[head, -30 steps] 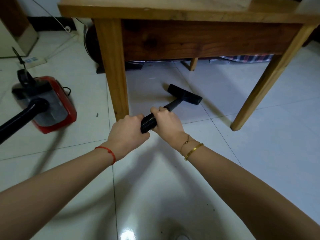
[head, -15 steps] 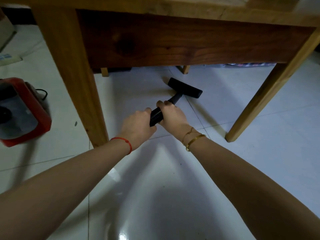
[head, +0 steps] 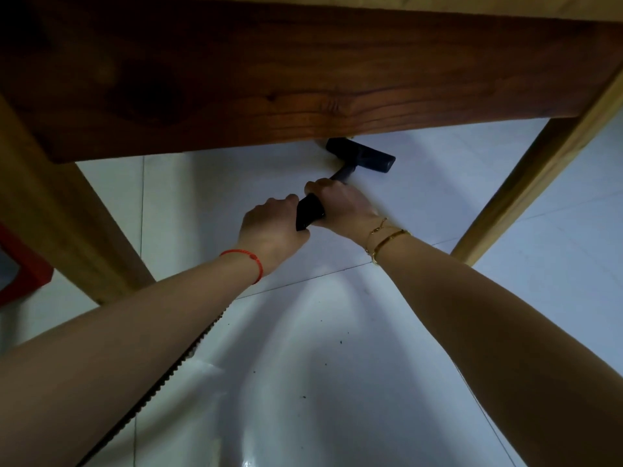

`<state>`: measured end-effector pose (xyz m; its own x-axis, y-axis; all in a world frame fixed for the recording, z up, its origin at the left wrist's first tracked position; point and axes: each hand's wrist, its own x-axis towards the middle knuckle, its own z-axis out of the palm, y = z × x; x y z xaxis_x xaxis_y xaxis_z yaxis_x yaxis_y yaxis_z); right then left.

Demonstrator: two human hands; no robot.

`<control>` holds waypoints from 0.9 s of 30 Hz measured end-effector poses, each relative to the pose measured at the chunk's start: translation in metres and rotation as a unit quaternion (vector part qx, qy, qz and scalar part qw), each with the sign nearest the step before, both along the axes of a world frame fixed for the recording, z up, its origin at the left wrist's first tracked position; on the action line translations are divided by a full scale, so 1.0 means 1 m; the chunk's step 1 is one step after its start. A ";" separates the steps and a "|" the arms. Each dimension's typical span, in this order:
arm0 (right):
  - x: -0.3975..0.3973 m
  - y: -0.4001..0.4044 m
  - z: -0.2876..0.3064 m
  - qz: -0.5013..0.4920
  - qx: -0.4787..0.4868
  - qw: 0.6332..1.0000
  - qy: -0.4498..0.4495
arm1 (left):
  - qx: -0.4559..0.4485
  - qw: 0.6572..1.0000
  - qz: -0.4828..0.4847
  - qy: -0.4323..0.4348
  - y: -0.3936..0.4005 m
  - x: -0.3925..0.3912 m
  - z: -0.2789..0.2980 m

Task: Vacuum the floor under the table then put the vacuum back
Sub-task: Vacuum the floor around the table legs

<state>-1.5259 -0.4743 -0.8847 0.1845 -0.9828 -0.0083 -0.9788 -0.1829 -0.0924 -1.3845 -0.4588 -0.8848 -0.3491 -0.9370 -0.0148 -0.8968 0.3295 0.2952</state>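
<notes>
Both hands wrapped round the black vacuum tube out front: left hand gripping lower down, right hand just above it, nearly touching. Nozzle head flat on the white tile floor, tucked partly behind the dark wooden table apron. Ribbed hose trailing back under the left forearm. Red vacuum body peeking out at far left, behind the near table leg. Few dark specks on the tiles close by.
</notes>
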 end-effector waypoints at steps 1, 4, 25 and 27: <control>0.000 -0.002 0.000 0.001 -0.004 1.000 0.003 | 0.002 1.000 0.000 -0.001 -0.001 0.000 0.000; 0.005 -0.001 0.001 -0.002 -0.006 1.000 0.018 | 0.005 1.000 0.000 -0.005 -0.002 0.004 0.001; 0.130 0.162 -0.007 0.076 -0.079 0.974 -0.197 | -0.057 0.996 -0.062 -0.010 0.164 0.152 0.028; 0.144 0.176 -0.004 0.099 -0.091 0.968 -0.213 | -0.055 0.997 -0.058 -0.011 0.178 0.168 0.033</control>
